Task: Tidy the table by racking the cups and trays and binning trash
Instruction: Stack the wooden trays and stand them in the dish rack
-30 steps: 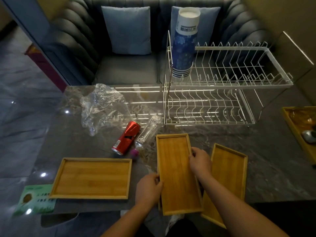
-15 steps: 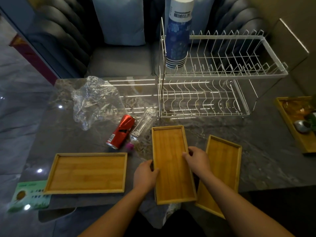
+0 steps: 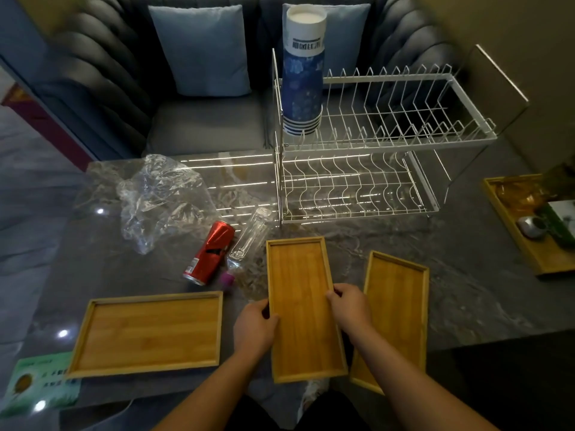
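Dark marble table in front of a grey sofa, pretty dim. My left hand and right hand are each gripping a long edge of the middle wooden tray, which points toward the wire rack. Another tray sits just right of it, partly under my right arm, and a wider tray is off to the left. Stacked paper cups stand in the rack's top tier. Red can, clear bottle and crumpled plastic lie beyond. Far-right tray is cut off, contents hard to make out.
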Demonstrator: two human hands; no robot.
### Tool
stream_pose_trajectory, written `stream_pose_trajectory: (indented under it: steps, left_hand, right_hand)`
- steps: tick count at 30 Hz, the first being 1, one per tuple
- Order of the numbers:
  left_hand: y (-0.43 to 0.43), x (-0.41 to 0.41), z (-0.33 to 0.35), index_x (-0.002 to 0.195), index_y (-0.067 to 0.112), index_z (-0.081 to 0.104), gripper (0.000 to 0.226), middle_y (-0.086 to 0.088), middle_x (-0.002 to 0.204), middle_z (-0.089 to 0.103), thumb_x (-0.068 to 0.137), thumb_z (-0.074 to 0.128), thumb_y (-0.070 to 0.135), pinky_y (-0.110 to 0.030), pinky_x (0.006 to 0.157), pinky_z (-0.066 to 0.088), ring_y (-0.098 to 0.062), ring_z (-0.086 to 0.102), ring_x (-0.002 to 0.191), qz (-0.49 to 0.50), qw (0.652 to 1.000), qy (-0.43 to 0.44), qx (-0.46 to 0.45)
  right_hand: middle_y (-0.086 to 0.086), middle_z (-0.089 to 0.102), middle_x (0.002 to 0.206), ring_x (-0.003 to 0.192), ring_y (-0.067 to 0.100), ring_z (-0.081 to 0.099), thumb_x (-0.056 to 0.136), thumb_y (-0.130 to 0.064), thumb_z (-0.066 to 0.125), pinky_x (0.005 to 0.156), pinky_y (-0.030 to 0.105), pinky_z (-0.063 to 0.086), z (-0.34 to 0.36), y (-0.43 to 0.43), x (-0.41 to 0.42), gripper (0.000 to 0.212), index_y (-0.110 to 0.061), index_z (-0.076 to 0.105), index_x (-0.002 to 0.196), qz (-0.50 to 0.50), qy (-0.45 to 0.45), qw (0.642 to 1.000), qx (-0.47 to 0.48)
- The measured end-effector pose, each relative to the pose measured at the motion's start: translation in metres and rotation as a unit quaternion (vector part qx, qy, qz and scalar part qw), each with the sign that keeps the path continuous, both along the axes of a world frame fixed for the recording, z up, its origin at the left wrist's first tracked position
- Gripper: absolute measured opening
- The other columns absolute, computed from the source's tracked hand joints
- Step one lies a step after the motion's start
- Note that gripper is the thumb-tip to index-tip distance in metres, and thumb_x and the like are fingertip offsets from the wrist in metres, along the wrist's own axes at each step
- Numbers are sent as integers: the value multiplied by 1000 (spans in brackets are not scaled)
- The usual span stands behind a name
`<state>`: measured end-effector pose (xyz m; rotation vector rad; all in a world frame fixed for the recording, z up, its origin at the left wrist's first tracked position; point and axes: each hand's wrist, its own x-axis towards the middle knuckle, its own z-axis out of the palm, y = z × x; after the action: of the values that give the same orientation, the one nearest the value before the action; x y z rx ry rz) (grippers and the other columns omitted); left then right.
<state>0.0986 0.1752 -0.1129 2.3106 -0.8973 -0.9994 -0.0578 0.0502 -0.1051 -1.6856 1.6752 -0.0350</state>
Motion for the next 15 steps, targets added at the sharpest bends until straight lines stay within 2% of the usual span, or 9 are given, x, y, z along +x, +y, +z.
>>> stream_pose_trajectory:
  steps: [5,7,9,10,13,15]
  left_hand:
    - [-11,2,-1,109,27,70,22,2,102,71,89,62,28,-37,81,56,-13,66,85,-16,1000,-19,6]
    - [-15,1,-2,111,26,69,23,1,105,70,89,62,27,-37,83,56,-13,66,88,-24,999,-23,6]
    - [-19,-1,-3,111,25,70,23,1,106,71,90,62,27,-37,84,56,-13,66,89,-30,999,-19,3]
    - [-20,-3,-4,112,25,69,23,2,105,71,90,62,27,-37,84,56,-12,66,89,-31,999,-18,2]
    - [-25,-7,-4,112,24,70,24,2,103,72,90,62,26,-34,80,56,-11,66,85,-37,999,-21,1]
    - [-28,-7,-4,111,23,70,23,2,102,72,90,62,26,-36,81,57,-12,67,86,-39,999,-16,5]
  right_hand:
    - [2,73,103,91,21,66,96,-30,58,81,36,55,5,-7,-5,26,-15,73,110,23,-9,999,22]
    - [3,71,114,102,21,65,94,-30,61,88,36,53,8,-9,-13,29,-15,68,118,15,-35,998,40]
    - [6,66,125,113,23,61,94,-27,63,96,38,50,13,-10,-28,38,-13,62,129,-34,-59,997,33]
    - [6,65,125,113,23,61,94,-26,63,96,40,51,15,-10,-38,38,-14,61,130,-67,-73,995,18]
    - [6,67,117,101,20,64,95,-24,61,84,37,54,19,-10,-81,32,-16,63,125,-137,-49,988,-51]
    - [8,67,116,102,23,63,95,-22,60,81,35,50,15,-12,-113,29,-13,64,123,-155,-8,985,-77]
